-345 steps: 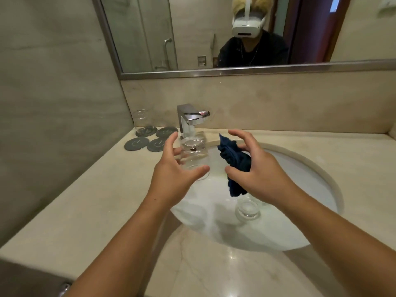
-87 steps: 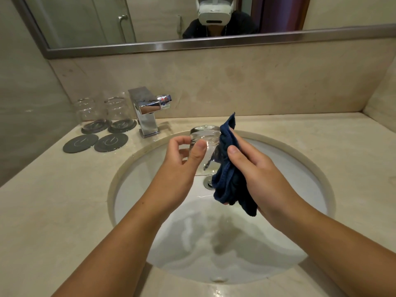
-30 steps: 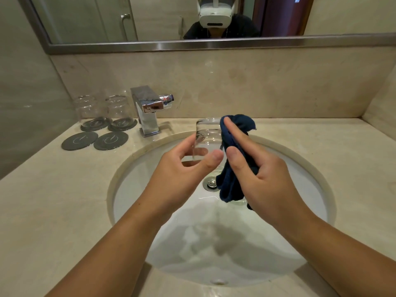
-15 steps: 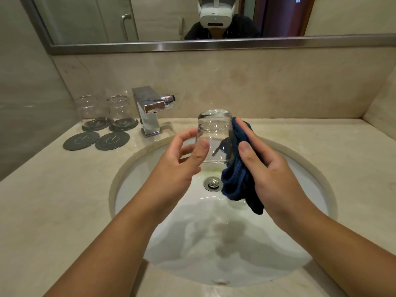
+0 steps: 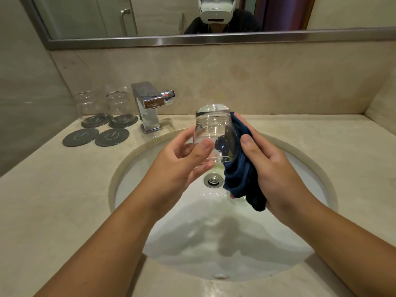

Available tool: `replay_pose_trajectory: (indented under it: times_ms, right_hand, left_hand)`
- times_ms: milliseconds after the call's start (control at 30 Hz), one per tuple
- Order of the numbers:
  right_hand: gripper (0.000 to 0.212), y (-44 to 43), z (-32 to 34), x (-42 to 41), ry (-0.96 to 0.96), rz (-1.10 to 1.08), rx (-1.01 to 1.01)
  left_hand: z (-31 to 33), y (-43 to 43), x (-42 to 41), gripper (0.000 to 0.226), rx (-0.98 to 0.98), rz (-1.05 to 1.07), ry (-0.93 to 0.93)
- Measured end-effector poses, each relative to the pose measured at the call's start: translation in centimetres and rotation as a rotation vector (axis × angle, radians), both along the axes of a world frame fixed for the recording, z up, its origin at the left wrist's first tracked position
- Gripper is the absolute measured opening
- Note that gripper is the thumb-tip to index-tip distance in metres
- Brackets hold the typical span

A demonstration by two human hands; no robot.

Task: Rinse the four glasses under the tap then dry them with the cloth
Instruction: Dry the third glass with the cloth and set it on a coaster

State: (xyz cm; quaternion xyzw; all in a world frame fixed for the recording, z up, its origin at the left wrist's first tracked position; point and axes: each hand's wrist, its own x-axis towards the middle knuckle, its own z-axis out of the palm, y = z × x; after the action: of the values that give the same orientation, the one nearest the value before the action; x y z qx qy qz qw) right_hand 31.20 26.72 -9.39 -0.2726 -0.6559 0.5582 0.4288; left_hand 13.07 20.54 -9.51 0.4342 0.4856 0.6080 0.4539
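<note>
An inverted glass [image 5: 211,133] is held above the sink [image 5: 321,168], pinched near its rim by the thumb and fingers of the left hand [image 5: 182,166]. A cloth [image 5: 240,176] is pressed against its right side, grasped in the curled fingers of the right hand [image 5: 274,172]. A second glass [image 5: 89,108] and a third glass [image 5: 120,106] are stood inverted on coasters [image 5: 94,121], far left of the tap [image 5: 149,108].

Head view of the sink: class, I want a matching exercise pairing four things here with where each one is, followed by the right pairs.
Things:
1 cloth
2 upturned glass
3 tap
4 front-left coaster

Places:
a bare, on the counter
b in the left hand
c in the right hand
d at the back-left rim of the basin

Pairs: 1-c, 2-b, 3-d, 4-a.
</note>
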Motion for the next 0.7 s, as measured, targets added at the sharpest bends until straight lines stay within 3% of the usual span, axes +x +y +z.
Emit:
replay_pose_trajectory:
  times_ms: [100,267,400,467,567,700]
  right_hand:
    - [0.041,0.1,0.0,0.1,-0.007,-0.016,0.019]
    - [0.044,-0.5,0.1,0.0,-0.058,-0.095,0.139]
    - [0.046,-1.0,0.1,-0.3,-0.118,-0.101,0.185]
    - [0.047,-1.0,0.1,-0.3,-0.109,-0.095,0.206]
    - [0.046,-0.9,0.0,-0.3,-0.062,-0.097,0.203]
    - [0.046,-0.6,0.1,-0.1,-0.003,-0.027,0.078]
  left_hand:
    - [0.2,0.0,0.3,0.075,0.004,0.003,0.082]
    - [0.0,0.3,0.7,0.046,-0.028,0.056,0.204]
    - [-0.1,0.2,0.6,0.079,-0.012,0.114,0.271]
    - [-0.1,0.1,0.4,0.082,0.002,0.12,0.243]
    - [0.1,0.0,0.6,0.065,0.014,0.1,0.108]
    - [0.1,0.2,0.5,0.061,0.034,0.023,-0.007]
